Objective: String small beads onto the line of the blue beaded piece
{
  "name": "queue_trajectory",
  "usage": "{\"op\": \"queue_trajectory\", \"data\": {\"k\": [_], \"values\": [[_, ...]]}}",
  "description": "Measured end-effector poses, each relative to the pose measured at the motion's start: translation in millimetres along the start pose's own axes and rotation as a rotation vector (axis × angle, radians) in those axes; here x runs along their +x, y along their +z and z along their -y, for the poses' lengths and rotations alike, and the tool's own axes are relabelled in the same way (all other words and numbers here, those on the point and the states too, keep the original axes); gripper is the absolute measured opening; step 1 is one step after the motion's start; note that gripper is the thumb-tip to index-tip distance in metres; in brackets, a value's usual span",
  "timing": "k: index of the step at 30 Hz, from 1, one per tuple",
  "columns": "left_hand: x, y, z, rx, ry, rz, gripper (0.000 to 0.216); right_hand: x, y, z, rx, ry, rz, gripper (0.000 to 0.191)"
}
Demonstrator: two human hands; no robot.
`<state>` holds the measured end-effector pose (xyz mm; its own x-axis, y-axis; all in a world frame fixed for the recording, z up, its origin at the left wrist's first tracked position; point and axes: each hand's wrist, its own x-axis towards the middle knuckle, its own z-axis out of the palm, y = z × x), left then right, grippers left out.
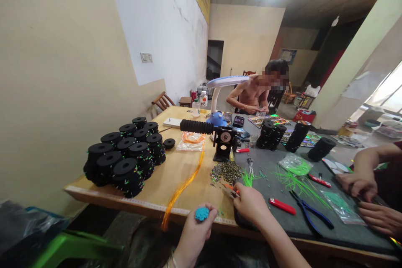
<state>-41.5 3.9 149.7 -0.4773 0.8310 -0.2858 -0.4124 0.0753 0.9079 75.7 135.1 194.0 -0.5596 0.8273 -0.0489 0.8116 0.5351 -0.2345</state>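
Observation:
My left hand [194,228], at the table's front edge, is closed around a bundle of bright blue strands [201,214], whose round end points up. My right hand [251,203] grips a small metal tool with blade-like tips [230,191]; my fingers hide part of it, so its exact kind is unclear. Just beyond it lies a heap of small dark and brass-coloured beads [231,171], with green strands [248,179] beside it. A black clamp stand with a ribbed arm [223,140] stands behind the beads. Orange strands [185,184] trail across the wood to the left.
Stacked black foam spools [125,144] crowd the table's left; more [270,134] stand at the back right. Blue-handled pliers [309,213] and a red lighter [282,206] lie on the grey mat. A desk lamp [216,104], a seated person [251,92] and another person's hands [361,184] are nearby.

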Motion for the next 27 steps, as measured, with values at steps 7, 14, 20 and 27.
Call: {"op": "queue_trajectory", "data": {"k": [7,14,20,27], "values": [[0,2,1,0.011,-0.002,0.033,0.056,-10,27,-16,1.03,0.074,0.148,0.008],[-1,6,2,-0.065,-0.066,0.05,0.061,-42,60,-13,1.349,0.123,0.122,0.037],[-1,6,11,-0.081,-0.047,0.049,0.056,-70,61,-9,0.885,-0.137,-0.148,0.042],[-4,5,9,0.024,0.023,0.086,0.049,-70,66,0,0.702,-0.197,-0.141,0.033]]}}
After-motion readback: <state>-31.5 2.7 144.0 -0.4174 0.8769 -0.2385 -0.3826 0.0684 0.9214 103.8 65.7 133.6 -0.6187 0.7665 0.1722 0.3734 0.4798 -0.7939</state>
